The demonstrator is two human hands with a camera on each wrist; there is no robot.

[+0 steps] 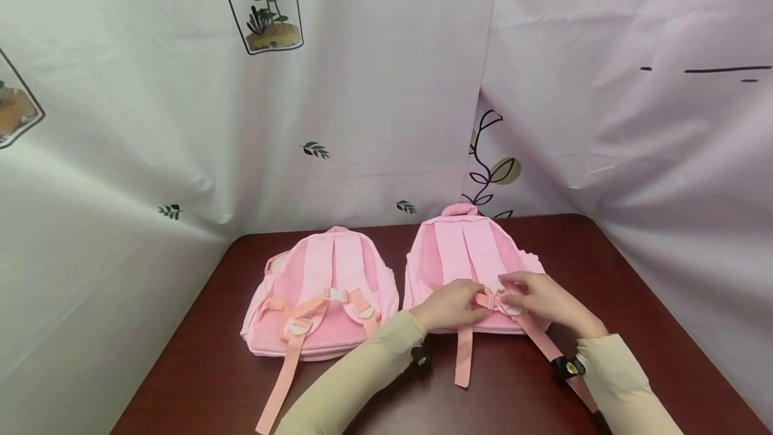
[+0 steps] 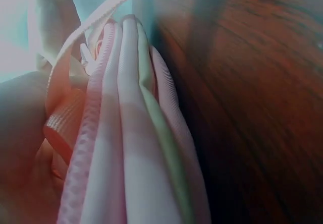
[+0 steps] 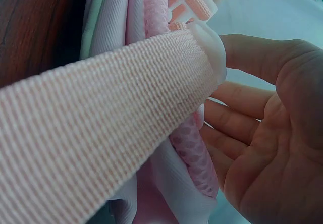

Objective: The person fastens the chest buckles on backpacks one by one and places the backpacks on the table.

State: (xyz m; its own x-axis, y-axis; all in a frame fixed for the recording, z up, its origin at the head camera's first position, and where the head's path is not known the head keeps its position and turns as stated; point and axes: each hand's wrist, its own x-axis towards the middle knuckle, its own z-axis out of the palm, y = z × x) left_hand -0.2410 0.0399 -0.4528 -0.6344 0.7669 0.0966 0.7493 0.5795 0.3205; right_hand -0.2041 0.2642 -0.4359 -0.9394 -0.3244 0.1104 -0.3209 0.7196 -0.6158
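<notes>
Both hands are at the straps of a pink backpack [image 1: 468,247], which lies on the table with its strap side up. My left hand [image 1: 449,304] pinches a short orange strap [image 1: 485,300] at the lower middle of the bag. From the right, my right hand [image 1: 543,297] meets it, thumb and fingers at a white plastic strap adjuster [image 3: 214,47]. A white buckle [image 3: 199,4] shows just beyond that adjuster in the right wrist view. A wide peach webbing strap [image 3: 101,113] runs from the adjuster toward the right wrist. The fingers partly hide the buckle.
To the left lies a second pink backpack [image 1: 320,267], its strap buckle [image 1: 335,295] joined across the middle. One loose peach strap [image 1: 280,381] trails from it toward the front. Another strap end [image 1: 463,358] hangs below the left hand. Behind the dark wooden table [image 1: 483,395] hangs a white printed curtain [image 1: 374,86].
</notes>
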